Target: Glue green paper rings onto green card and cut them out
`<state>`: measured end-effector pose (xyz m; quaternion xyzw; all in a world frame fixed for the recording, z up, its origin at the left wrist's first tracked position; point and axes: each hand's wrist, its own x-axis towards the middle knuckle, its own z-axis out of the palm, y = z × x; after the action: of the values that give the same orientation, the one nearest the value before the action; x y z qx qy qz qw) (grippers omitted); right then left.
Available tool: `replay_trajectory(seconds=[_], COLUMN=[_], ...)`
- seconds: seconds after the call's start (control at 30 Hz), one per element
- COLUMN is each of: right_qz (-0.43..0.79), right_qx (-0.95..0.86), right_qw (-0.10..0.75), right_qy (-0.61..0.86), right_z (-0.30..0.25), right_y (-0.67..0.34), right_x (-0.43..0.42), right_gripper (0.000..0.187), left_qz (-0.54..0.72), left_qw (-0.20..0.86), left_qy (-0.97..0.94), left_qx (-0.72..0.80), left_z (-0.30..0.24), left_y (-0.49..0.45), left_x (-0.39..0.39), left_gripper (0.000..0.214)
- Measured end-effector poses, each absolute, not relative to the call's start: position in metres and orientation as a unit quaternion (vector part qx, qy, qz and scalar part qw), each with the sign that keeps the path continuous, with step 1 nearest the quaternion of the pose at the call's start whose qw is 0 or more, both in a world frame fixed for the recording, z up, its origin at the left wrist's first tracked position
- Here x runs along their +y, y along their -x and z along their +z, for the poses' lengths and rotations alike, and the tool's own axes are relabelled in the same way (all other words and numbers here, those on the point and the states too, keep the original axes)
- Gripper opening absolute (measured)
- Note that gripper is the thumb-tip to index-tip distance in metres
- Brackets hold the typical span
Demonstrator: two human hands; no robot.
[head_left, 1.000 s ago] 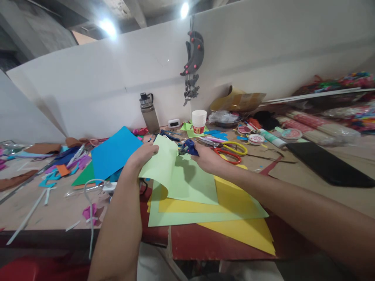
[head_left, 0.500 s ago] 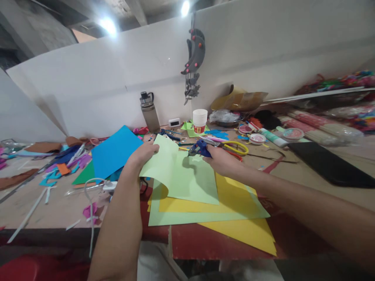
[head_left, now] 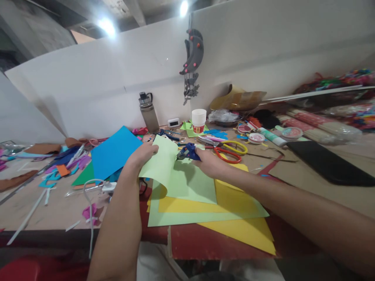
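Blue tool [head_left: 189, 151], gripped in the right hand [head_left: 210, 162], shifted left in the head view, toward the edge of the curled green sheet [head_left: 158, 162]. The left hand [head_left: 143, 156] pinched that sheet above flat green paper [head_left: 193, 185] on the counter [head_left: 301, 191]. Lifting appeared complete; no finished cut could be discerned.

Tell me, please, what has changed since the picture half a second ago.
The right hand, holding the blue tool, moved left, back close to the curled green paper. The left hand kept hold of that paper; the other things stayed put.
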<state>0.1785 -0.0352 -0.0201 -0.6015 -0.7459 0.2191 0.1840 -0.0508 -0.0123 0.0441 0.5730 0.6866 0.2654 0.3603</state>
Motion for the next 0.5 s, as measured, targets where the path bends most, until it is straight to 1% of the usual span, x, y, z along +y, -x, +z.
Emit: replay_trajectory(seconds=[0.07,0.2,0.37,0.5], right_qz=[0.217,0.178,0.185,0.159], right_qx=[-0.749,-0.726,-0.741,-0.712], right_qw=[0.179,0.177,0.165,0.164], right_qy=[0.6,0.64,0.625,0.664], right_z=[-0.019,-0.016,-0.016,-0.017], right_y=[-0.185,-0.199,-0.216,-0.231], right_x=[-0.04,-0.047,-0.061,-0.064], right_gripper=[0.027,0.024,0.018,0.015], left_qz=[0.259,0.258,0.249,0.24], left_qw=[0.369,0.347,0.344,0.347], left_qy=[-0.59,-0.601,-0.602,-0.602], left_qx=[0.67,0.673,0.677,0.678], left_z=[0.043,0.042,0.042,0.043], left_y=[0.052,0.054,0.054,0.053], left_x=[-0.011,-0.009,-0.008,-0.009], left_gripper=[0.015,0.017,0.017,0.017])
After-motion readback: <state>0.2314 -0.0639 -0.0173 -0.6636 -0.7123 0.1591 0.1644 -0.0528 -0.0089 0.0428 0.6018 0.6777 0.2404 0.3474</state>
